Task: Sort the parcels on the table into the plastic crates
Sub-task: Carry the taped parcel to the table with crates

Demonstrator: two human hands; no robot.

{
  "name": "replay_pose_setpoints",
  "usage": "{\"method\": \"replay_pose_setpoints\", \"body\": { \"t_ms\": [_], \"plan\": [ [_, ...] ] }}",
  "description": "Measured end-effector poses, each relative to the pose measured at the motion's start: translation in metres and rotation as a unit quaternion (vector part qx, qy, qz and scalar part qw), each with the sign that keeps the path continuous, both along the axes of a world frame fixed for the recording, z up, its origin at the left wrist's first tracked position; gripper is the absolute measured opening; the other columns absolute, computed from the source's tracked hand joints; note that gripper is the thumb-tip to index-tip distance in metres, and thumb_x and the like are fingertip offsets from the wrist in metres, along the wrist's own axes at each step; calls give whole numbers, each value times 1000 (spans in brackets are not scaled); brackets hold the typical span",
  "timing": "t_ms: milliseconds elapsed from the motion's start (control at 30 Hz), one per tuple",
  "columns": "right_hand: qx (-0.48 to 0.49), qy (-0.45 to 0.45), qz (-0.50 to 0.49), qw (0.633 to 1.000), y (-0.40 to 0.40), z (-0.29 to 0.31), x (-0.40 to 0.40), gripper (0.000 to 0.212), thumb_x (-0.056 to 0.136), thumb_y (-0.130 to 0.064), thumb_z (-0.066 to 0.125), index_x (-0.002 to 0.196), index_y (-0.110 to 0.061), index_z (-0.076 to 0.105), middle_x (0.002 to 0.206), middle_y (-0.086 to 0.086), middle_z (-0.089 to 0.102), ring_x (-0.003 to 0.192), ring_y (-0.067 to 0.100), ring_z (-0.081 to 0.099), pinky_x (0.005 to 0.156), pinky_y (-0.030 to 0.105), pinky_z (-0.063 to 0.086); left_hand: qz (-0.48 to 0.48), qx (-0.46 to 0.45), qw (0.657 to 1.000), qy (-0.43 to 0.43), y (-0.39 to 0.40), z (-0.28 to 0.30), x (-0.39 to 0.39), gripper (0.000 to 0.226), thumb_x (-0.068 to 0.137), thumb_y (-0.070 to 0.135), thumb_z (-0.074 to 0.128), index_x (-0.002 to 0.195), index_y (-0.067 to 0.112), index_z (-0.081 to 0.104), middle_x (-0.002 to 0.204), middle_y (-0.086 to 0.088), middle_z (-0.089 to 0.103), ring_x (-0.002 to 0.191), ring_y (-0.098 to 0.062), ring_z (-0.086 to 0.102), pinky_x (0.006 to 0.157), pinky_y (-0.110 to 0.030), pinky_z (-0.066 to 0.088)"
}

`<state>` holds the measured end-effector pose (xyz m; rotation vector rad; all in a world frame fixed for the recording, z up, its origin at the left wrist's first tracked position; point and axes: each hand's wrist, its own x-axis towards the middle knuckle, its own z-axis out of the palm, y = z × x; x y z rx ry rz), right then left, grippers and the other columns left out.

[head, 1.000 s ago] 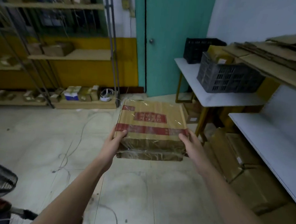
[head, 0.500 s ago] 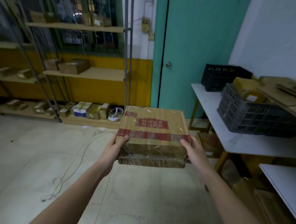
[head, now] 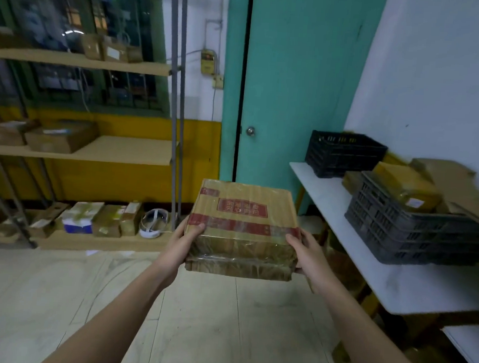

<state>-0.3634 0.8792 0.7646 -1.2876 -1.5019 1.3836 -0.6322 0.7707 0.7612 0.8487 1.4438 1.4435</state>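
I carry a brown cardboard parcel (head: pixel 243 223) with red tape and a red printed label, wrapped in clear film, at chest height over the floor. My left hand (head: pixel 184 241) grips its left side, thumb on top. My right hand (head: pixel 306 253) grips its right side the same way. A grey plastic crate (head: pixel 402 231) stands on the white table (head: pixel 367 260) to the right, with brown parcels (head: pixel 404 187) in it. A black plastic crate (head: pixel 342 153) sits farther back on the same table, near the wall.
A teal door (head: pixel 293 87) stands straight ahead. Wooden shelves (head: pixel 95 148) on a metal frame line the left wall, with boxes on them and several small parcels (head: pixel 100 218) on the lowest board. Flat cardboard (head: pixel 455 178) lies behind the grey crate. A second white tabletop (head: pixel 468 346) juts in at the lower right.
The view has swung up and to the left, so the table and crates now sit nearer and lower right. The parcel stays held between both hands, unchanged in grip.
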Motion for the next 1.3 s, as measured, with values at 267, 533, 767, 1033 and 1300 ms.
{"method": "replay_pose_setpoints", "body": {
  "t_ms": [267,533,767,1033,1300],
  "plan": [
    [6,38,-35,999,144,-8,-47,12,98,-35,59,103,-45,56,106,-15,67,85,2,69,67,22,56,-29,10,1000,-2,160,-7,-54,55,90,48,63,142,39,46,130,8,61,116,-15,59,95,-40,51],
    [-18,55,-55,997,310,-24,-88,28,99,-34,57,126,-32,50,107,-11,63,92,8,65,64,25,53,-31,-22,999,26,330,-8,-90,58,91,50,61,145,37,43,131,9,59,112,-12,58,84,-34,51],
    [-40,54,-51,996,421,-23,-118,22,99,-36,56,121,-37,50,105,-14,65,90,7,67,61,24,53,-36,-38,999,15,442,-10,-124,62,85,56,66,141,42,45,128,8,62,113,-18,62,86,-39,55],
    [-64,64,-127,988,546,-57,-148,15,98,-32,60,112,-37,56,101,-13,66,82,3,67,55,20,52,-92,-49,995,-11,598,-38,-164,48,83,52,70,129,43,56,117,9,72,103,-15,70,87,-38,57],
    [-102,87,-242,961,650,-86,-166,34,94,-35,61,127,-31,50,112,-2,66,93,21,70,67,36,58,-208,-53,977,-9,764,-58,-183,50,80,49,72,127,42,57,112,7,74,102,-17,71,91,-41,55]
  ]
}}
